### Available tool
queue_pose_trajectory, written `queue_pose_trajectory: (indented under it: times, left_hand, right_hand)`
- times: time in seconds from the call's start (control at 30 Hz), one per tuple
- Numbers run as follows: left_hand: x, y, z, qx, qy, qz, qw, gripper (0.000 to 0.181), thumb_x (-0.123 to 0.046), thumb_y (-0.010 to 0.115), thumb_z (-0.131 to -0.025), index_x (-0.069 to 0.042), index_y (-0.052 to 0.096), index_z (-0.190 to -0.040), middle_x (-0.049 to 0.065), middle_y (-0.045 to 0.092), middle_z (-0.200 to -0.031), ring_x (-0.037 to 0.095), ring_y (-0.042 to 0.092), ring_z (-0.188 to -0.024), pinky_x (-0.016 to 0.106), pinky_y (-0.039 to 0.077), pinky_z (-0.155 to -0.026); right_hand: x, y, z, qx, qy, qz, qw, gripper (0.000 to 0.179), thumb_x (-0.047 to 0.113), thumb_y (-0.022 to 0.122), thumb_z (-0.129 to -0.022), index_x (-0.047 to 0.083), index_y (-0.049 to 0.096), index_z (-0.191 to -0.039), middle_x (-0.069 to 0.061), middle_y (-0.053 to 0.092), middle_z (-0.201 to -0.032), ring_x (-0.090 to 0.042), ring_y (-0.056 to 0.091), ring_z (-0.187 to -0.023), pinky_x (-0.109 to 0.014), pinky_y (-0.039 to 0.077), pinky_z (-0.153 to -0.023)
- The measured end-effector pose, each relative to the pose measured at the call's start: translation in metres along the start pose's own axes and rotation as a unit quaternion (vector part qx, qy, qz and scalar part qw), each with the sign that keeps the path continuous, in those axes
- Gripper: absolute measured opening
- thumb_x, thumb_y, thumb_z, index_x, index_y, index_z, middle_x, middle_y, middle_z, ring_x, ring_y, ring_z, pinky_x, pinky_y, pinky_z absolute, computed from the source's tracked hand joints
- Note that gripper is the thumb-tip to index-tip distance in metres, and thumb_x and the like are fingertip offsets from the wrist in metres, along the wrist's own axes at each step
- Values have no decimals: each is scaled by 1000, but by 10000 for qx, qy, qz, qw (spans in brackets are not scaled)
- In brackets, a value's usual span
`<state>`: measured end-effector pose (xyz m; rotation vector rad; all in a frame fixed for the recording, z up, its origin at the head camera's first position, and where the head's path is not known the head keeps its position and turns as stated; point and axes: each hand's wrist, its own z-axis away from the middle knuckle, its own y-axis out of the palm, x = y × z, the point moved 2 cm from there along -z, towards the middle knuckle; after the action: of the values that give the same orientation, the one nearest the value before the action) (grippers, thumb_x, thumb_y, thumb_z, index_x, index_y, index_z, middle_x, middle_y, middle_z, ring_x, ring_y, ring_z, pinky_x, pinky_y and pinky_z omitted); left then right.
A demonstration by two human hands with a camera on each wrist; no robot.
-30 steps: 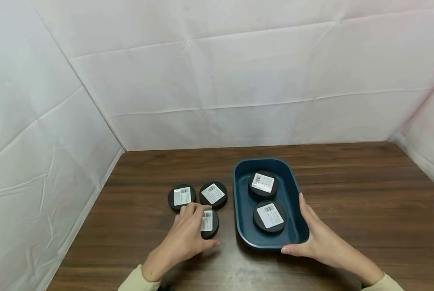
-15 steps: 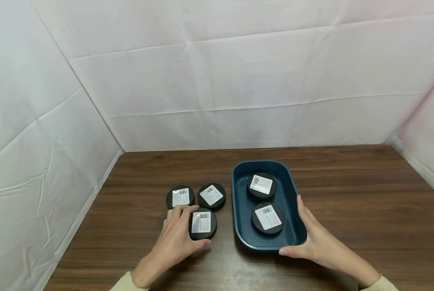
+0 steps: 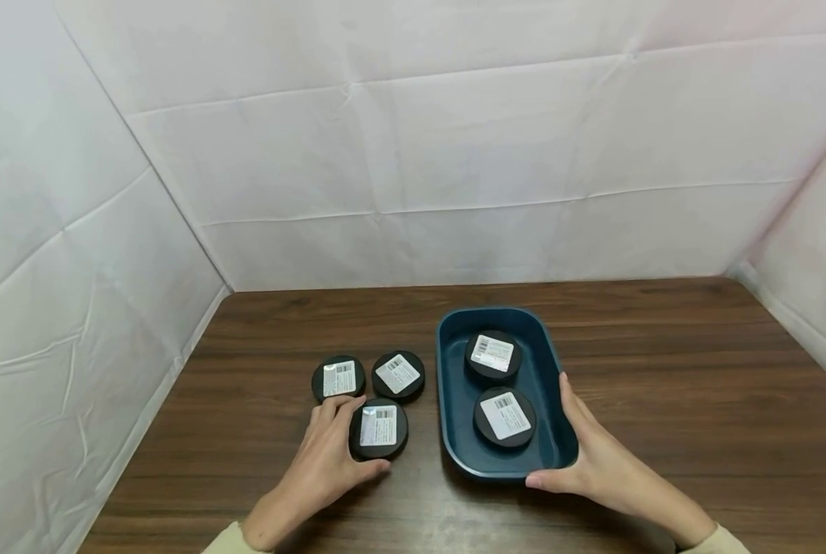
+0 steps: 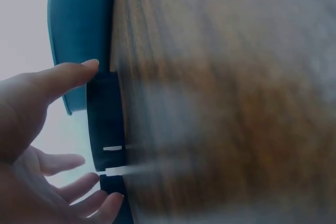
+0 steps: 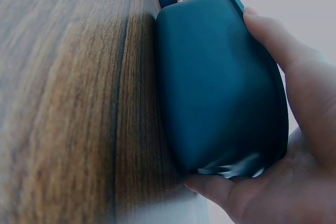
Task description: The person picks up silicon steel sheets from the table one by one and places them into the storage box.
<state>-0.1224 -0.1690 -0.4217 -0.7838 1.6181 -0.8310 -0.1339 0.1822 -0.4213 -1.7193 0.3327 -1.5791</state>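
Observation:
Three flat, round black discs with white barcode labels lie on the table left of the tray: a near disc [image 3: 378, 428], a back left disc [image 3: 339, 377] and a back right disc [image 3: 398, 375]. Around the left side of the near disc my left hand [image 3: 325, 454] is spread, thumb along its front edge and fingertips at its upper left. My right hand [image 3: 596, 458] grips the near right corner of a dark blue tray [image 3: 457, 400], thumb on the front and fingers along the right side. Inside the tray sit a far disc [image 3: 492, 355] and a closer disc [image 3: 504, 417].
The brown wooden table [image 3: 662, 369] stretches to both sides of the tray. White fabric walls [image 3: 413, 154] stand behind the table and on the left and right.
My left hand has slid left across the near disc, uncovering more of its label. The disc stays in place, and the right hand keeps its grip on the tray. The view shifts slightly.

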Motion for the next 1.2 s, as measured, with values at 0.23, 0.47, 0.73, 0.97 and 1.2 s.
queue_pose_trajectory:
  times: [0.23,0.47,0.73,0.97,1.2]
  left_hand:
    - [1,1,1,168,-21,28,9999,93,-29,96,-63,4,53,-139,17,55,-130,32,52,-120,49,51,-97]
    - [1,1,0,304,-114,49,9995,88,-27,94,-66,4,54,-139,14,57,-126,30,58,-117,48,53,-94]
    - [2,1,-4,508,-226,57,9984,91,-27,94,-69,6,51,-142,17,55,-128,31,58,-119,47,52,-97]
    - [0,1,-6,549,-213,72,9982,91,-28,95,-67,6,52,-140,17,54,-127,32,57,-117,47,52,-95]
    - [0,0,-9,637,-308,70,9975,99,-30,96,-64,9,49,-141,19,54,-124,32,57,-116,47,52,-95]
  right_hand:
    - [2,0,0,48,67,-47,10000,138,46,87,-74,17,-17,-160,-27,1,-167,-55,17,-147,-75,29,-106]
    - [2,0,0,70,105,-56,9999,138,46,87,-75,17,-18,-160,-28,1,-166,-56,17,-147,-75,30,-105]
    - [1,0,0,47,52,-83,9999,138,44,87,-75,17,-18,-160,-29,2,-166,-55,17,-147,-75,30,-106]
    - [1,1,0,34,20,-103,9999,138,45,87,-75,17,-17,-160,-27,1,-167,-54,17,-147,-74,30,-106]
    - [1,1,0,13,23,-83,10000,138,47,87,-74,16,-17,-160,-28,2,-166,-55,18,-147,-74,30,-107]
